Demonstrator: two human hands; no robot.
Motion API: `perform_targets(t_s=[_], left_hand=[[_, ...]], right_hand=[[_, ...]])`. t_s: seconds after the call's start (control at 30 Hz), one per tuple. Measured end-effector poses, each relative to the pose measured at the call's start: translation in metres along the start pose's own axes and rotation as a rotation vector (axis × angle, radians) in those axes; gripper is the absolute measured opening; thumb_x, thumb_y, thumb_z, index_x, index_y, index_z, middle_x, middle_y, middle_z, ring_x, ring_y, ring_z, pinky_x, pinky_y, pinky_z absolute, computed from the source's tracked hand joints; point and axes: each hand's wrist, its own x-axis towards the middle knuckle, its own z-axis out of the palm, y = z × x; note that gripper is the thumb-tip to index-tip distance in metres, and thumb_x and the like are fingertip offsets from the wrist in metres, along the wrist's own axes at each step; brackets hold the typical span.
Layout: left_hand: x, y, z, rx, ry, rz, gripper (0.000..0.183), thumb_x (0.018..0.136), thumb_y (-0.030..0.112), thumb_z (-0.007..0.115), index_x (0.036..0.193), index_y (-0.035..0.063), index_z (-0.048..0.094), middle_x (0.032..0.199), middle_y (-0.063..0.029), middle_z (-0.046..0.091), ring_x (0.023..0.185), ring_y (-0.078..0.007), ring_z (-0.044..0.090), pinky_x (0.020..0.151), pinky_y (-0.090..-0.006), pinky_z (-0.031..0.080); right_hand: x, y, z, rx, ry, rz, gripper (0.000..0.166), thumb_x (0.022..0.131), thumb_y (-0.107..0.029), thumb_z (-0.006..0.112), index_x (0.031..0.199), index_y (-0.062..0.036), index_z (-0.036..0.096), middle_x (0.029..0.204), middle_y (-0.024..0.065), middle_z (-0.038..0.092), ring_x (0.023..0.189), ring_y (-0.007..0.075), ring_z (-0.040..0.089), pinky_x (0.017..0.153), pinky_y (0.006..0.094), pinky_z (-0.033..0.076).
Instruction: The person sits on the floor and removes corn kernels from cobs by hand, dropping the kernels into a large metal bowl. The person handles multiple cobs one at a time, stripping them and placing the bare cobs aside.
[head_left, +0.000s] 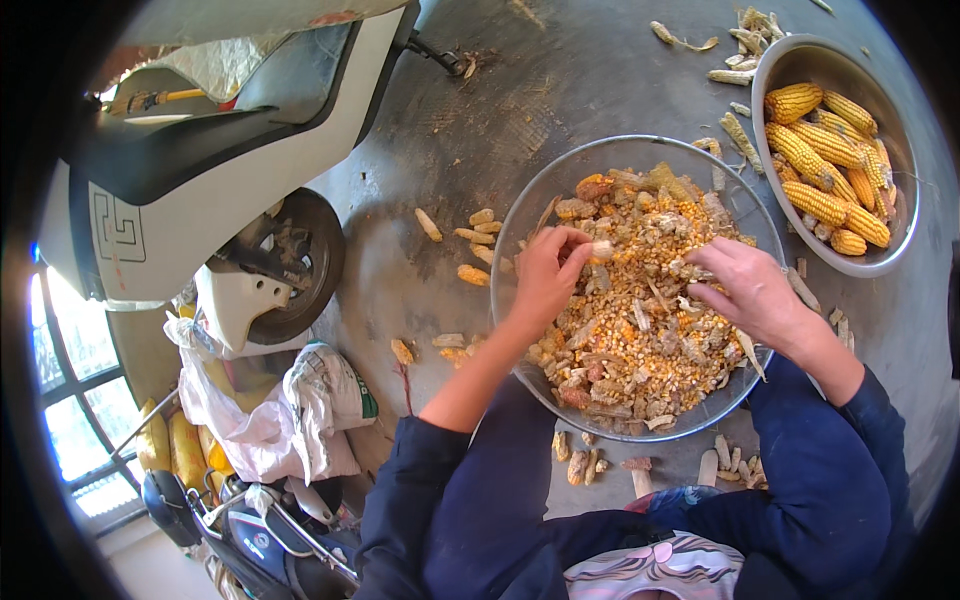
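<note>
Between the thumb and fingers of my left hand (553, 270) is a short pale piece of corn cob (600, 251). My right hand (754, 289) hovers over the right side of the same wide round mesh-walled sieve or basin (525, 202), thumb and fingers apart, with no held thing visible. Loose yellow corn kernels (637, 352) fill the vessel, mixed with broken cobs, chaff and bits of husk. A few reddish cob pieces (576, 397) lie near its front edge. The vessel sits between my knees.
At the right stands a metal basin (904, 232) of whole yellow corn ears (802, 154). Bare cobs (739, 139) and small ears (472, 275) lie scattered on the concrete floor (420, 172). To the left are a white scooter (217, 202), stuffed sacks (322, 390) and another motorbike (262, 540).
</note>
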Motion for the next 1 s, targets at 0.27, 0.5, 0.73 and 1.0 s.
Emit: perform_targets(t_s=[0.27, 0.5, 0.73, 1.0], left_hand=[[-0.017, 0.063, 0.018, -0.546, -0.306, -0.234, 0.021, 0.097, 0.025, 0.064, 0.096, 0.0033, 0.062, 0.080, 0.0004, 0.063, 0.071, -0.0063, 0.058, 0.066, -0.0223, 0.048], [-0.026, 0.071, 0.019, -0.826, -0.383, -0.344, 0.027, 0.103, 0.032, 0.052, 0.101, 0.0054, 0.055, 0.080, 0.0010, 0.058, 0.069, -0.0045, 0.053, 0.062, -0.0208, 0.045], [-0.032, 0.067, 0.032, -0.655, -0.434, -0.134, 0.027, 0.102, 0.031, 0.056, 0.097, 0.0047, 0.052, 0.079, 0.0007, 0.054, 0.067, -0.0043, 0.052, 0.057, -0.0209, 0.044], [-0.035, 0.070, 0.034, -0.538, -0.439, -0.151, 0.030, 0.101, 0.032, 0.057, 0.093, 0.0036, 0.057, 0.072, 0.0029, 0.053, 0.063, -0.0038, 0.048, 0.053, -0.0217, 0.040]], right_hand=[[0.014, -0.024, 0.015, 0.405, -0.105, 0.095, 0.039, 0.084, -0.016, 0.074, 0.115, -0.0013, 0.057, 0.090, 0.0138, 0.062, 0.075, 0.0273, 0.066, 0.067, 0.0356, 0.053], [0.015, -0.030, 0.019, 1.195, -0.140, 0.505, 0.025, 0.097, -0.025, 0.064, 0.093, -0.0010, 0.058, 0.079, 0.0040, 0.064, 0.067, 0.0089, 0.062, 0.058, 0.0231, 0.051], [0.011, -0.029, 0.013, 0.481, -0.064, 0.179, 0.038, 0.083, -0.030, 0.079, 0.095, -0.0026, 0.055, 0.069, 0.0062, 0.060, 0.059, 0.0131, 0.060, 0.055, 0.0276, 0.049], [0.011, -0.034, 0.016, 0.587, 0.017, 0.143, 0.055, 0.076, -0.020, 0.084, 0.121, -0.0045, 0.057, 0.069, 0.0072, 0.061, 0.059, 0.0124, 0.061, 0.055, 0.0265, 0.049]])
